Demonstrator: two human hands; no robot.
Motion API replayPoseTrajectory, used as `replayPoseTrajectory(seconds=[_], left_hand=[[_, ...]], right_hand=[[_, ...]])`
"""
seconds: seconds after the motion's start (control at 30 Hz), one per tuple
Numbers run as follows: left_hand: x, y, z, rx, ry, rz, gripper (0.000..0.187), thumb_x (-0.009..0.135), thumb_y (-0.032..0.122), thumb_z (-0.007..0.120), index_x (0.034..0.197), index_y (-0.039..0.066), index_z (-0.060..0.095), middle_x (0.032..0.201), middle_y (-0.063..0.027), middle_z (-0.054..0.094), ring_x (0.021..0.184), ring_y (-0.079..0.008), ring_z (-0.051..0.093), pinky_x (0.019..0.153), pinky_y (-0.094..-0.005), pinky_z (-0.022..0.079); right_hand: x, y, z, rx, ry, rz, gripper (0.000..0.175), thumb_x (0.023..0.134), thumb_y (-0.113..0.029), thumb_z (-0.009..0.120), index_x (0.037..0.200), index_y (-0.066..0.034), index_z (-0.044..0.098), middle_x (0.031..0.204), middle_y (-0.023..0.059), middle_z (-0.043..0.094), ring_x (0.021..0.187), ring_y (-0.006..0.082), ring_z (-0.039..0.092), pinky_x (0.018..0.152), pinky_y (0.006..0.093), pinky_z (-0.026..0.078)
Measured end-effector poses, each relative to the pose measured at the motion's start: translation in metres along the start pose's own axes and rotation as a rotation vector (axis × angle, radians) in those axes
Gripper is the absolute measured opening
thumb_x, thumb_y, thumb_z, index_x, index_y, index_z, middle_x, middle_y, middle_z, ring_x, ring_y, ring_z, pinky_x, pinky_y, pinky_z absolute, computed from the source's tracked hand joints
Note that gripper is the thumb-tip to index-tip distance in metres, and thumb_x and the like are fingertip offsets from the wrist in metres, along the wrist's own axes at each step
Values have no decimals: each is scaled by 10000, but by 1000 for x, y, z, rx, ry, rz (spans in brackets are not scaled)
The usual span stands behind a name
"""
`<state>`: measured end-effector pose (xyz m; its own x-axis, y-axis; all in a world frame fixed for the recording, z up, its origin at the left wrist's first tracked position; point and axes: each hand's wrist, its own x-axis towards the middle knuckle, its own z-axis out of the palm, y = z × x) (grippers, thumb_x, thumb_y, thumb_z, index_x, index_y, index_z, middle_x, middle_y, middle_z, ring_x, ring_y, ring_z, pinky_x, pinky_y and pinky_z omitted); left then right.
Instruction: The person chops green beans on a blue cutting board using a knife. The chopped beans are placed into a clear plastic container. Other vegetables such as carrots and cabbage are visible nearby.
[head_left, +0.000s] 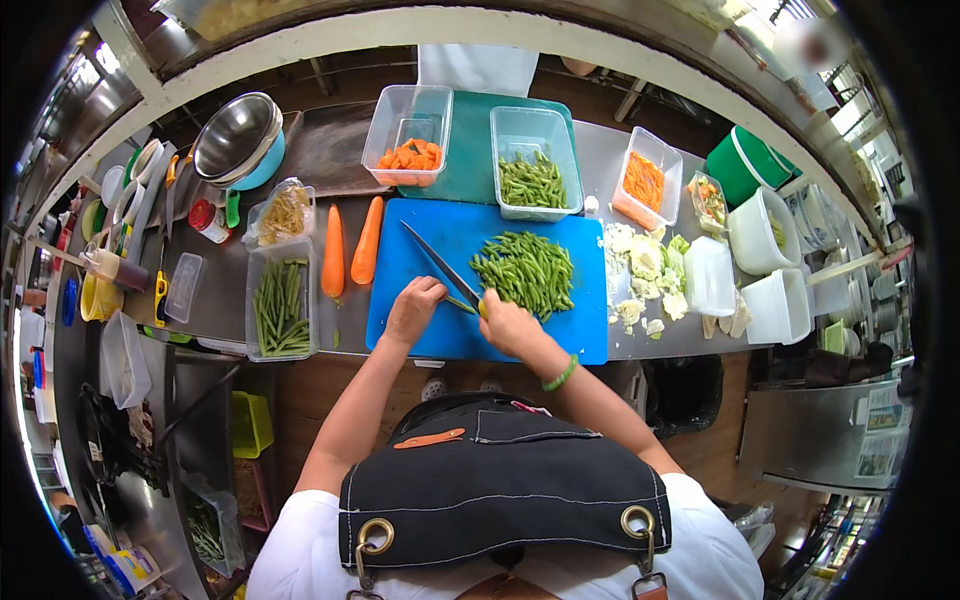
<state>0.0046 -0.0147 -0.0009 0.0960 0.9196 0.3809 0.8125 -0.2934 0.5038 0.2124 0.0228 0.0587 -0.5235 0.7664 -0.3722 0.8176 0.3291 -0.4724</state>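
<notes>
On the blue cutting board (442, 341), my right hand (511, 326) grips the handle of a kitchen knife (442, 261), its blade pointing up and left. My left hand (414, 306) holds green beans (460, 304) that reach under the knife near its handle. A pile of cut green beans (525, 271) lies just beyond my right hand. Behind the board, one clear plastic container (537, 210) holds cut beans and another (409, 176) holds orange carrot chunks. Two whole carrots (333, 251) lie left of the board, beside a container of long green beans (281, 307).
Cauliflower pieces (643, 262) and a container of shredded carrot (643, 187) are on the right, near white tubs (778, 306) and a green bucket (750, 161). Stacked bowls (238, 142), a red-lidded jar (210, 220) and scissors (161, 289) are at left. A pale beam (420, 34) runs beyond the table.
</notes>
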Motion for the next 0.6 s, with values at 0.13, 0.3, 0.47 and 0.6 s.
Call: replayPoseTrajectory(seconds=[0.13,0.3,0.47,0.6], left_hand=[[9,6,1,20,30,-9,35,814,93,704,842,84,685,914,-66,654,926,-262,630,815,-393,502],[5,12,-2,187,50,-67,30,817,180,696,839,162,686,852,-30,616,896,-221,615,826,-390,466],[3,7,5,119,90,-48,35,817,163,682,833,137,665,838,-44,632,892,-238,617,836,-403,475],[5,11,2,113,16,9,63,812,142,702,825,92,666,862,-59,663,897,-257,630,834,-409,473]], right_hand=[[13,0,23,58,91,8,380,941,-265,586,1184,-21,425,949,300,672,900,503,650,784,585,515],[32,-5,6,34,109,-82,341,936,-251,578,1152,-22,445,952,290,680,891,488,660,780,581,522],[8,-4,32,55,86,29,403,927,-252,599,1216,-29,429,943,306,677,884,512,654,791,590,518],[43,-16,18,32,110,-69,308,944,-239,548,1133,-17,445,929,294,680,881,499,661,770,595,517]])
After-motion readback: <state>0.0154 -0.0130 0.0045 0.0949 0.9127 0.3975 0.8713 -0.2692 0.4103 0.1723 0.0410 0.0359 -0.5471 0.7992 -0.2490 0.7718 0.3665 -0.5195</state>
